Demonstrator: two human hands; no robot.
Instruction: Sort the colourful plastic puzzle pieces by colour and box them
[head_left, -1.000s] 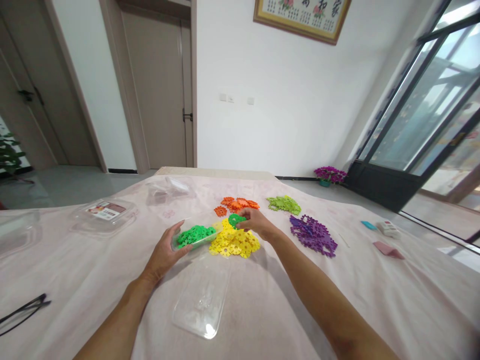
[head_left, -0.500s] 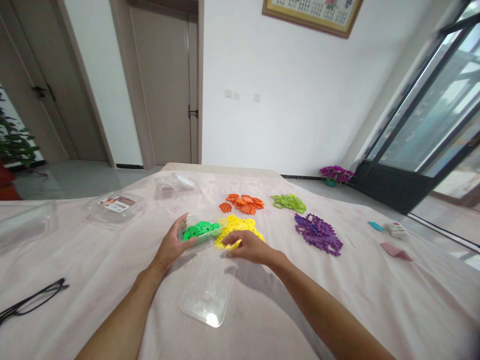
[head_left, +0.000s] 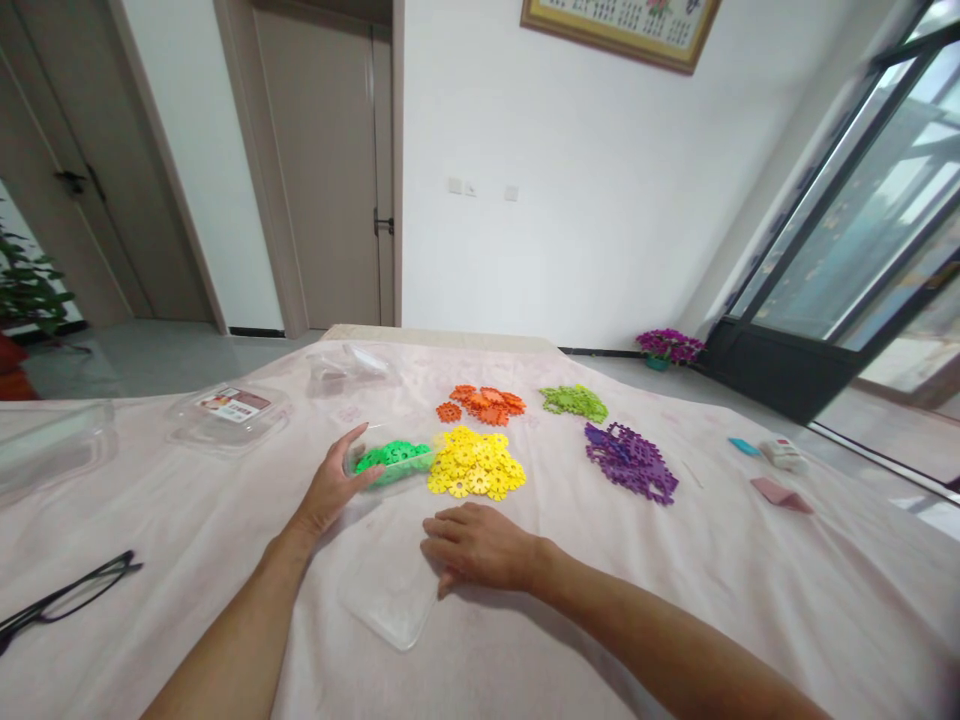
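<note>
My left hand (head_left: 337, 480) is closed around the left end of a clear plastic box (head_left: 412, 466), with the thumb at the near side. Green toothed plastic discs (head_left: 394, 455) lie in the box. Just right of it is a heap of yellow flower-shaped discs (head_left: 478, 465). My right hand (head_left: 480, 547) is in front of that heap, its fingers bent over the right edge of a clear plastic lid (head_left: 382, 600) lying on the cloth. The thumb is on the near side of the fingers, and the hand covers part of the lid.
Behind are piles of orange discs (head_left: 489, 404) and lime-green discs (head_left: 576, 402); purple discs (head_left: 631, 462) lie to the right. Clear containers (head_left: 232, 425) stand at left, near black glasses (head_left: 82, 590). A pink cloth (head_left: 562, 640) covers the table.
My right hand has come away from the yellow discs, toward me, to the lid's edge. The lid has shifted and turned slightly. The box in my left hand sits slightly farther left.
</note>
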